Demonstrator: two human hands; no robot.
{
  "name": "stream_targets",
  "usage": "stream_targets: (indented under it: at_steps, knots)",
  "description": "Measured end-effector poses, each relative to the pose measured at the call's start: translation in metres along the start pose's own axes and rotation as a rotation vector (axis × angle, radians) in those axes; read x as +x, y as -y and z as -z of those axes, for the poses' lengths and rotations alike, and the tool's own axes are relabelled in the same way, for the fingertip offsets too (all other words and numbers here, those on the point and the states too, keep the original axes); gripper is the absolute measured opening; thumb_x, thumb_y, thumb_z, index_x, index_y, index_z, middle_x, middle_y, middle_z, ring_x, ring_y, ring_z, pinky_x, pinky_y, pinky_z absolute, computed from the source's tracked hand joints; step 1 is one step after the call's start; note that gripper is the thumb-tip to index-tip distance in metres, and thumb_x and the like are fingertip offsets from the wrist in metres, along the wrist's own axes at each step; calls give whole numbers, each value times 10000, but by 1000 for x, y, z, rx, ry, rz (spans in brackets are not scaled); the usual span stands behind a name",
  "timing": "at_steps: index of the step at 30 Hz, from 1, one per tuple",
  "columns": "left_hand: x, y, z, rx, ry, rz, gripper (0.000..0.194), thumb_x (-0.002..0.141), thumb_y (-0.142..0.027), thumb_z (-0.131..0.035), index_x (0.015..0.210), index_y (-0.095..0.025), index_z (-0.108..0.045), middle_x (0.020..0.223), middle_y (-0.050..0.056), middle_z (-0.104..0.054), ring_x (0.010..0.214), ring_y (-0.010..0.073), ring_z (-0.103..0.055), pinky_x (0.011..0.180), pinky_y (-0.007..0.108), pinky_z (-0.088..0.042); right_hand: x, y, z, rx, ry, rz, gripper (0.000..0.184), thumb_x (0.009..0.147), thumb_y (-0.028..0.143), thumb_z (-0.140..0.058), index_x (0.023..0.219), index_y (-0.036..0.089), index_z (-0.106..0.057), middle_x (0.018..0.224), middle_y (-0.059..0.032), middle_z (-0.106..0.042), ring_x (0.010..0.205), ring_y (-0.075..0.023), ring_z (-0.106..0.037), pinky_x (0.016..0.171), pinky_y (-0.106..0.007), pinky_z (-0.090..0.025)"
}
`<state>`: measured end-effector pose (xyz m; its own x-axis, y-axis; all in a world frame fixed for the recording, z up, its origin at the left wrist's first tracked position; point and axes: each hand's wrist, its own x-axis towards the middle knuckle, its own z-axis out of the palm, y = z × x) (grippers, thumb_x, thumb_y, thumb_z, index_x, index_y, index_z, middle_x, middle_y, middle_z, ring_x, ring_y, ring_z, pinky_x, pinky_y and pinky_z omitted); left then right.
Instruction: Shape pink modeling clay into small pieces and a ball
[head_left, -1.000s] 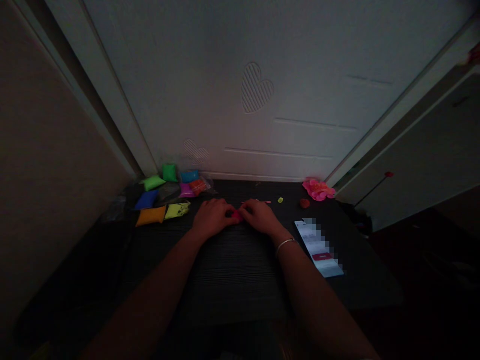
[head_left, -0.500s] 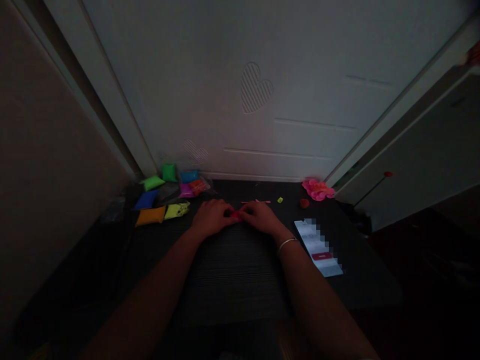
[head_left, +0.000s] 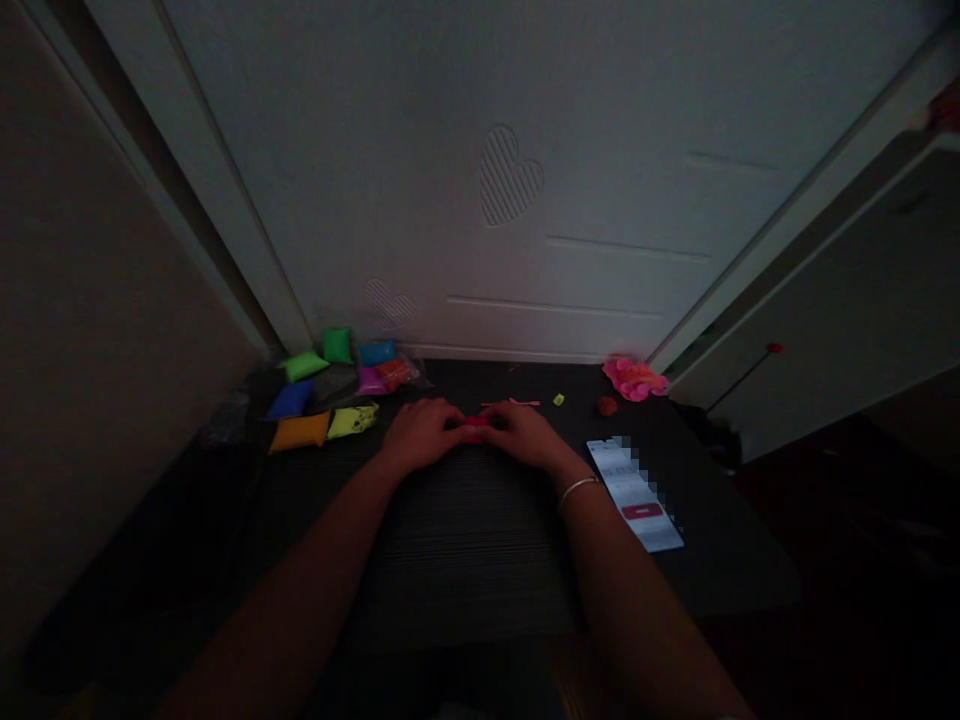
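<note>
Between my two hands, low over the dark table, is a small piece of red modelling clay (head_left: 474, 431). My left hand (head_left: 421, 432) pinches its left end between thumb and fingers. The other end is in the closed fingers of my right hand (head_left: 523, 433), whose wrist wears a bracelet. Fingers cover part of the clay. Just beyond my right hand lies a thin pink strip (head_left: 516, 403). A small yellow-green bit (head_left: 559, 399) and a reddish lump (head_left: 607, 406) lie farther right.
Several coloured clay packets, among them an orange one (head_left: 299, 433) and a blue one (head_left: 290, 399), lie at the left. A lit phone (head_left: 634, 490) rests right of my right forearm. Pink ruffled clay (head_left: 634, 379) sits at the back right. A pale panel (head_left: 420, 200) rises behind the table.
More of the red clay shows between my fingers, and it looks more stretched out sideways. Both hands stay in nearly the same place.
</note>
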<state>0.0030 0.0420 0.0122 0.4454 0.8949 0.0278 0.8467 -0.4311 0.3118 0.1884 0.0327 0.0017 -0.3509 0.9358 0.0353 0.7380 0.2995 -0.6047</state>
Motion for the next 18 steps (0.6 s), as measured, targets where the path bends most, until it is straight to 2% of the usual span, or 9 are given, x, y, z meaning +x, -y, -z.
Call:
stream_targets:
  at_steps: [4,9,18]
  knots:
    - [0,1,1,-2,5,-11,409,800,-527,-346,922,-285,-652,943,25,-639,887,215,-568,706,310,-400,-3,-1,3,57,59,22,323,705,443,-609,945,228,-616,889,-6,-641,779,-142,-582,626,-238,-393]
    - [0,1,1,34,2,-24,377,811,-478,-357,897,-269,-659,949,27,-640,888,209,-568,718,309,-402,-2,3,3,-55,38,27,263,701,437,-618,875,242,-646,906,-10,-628,816,-151,-565,637,-245,-379]
    - [3,6,-1,0,14,-41,362,802,-481,-371,894,-298,-670,942,12,-649,866,205,-580,703,304,-417,-2,3,3,-65,50,38,278,716,458,-594,888,249,-657,899,-11,-623,795,-148,-557,636,-248,-368]
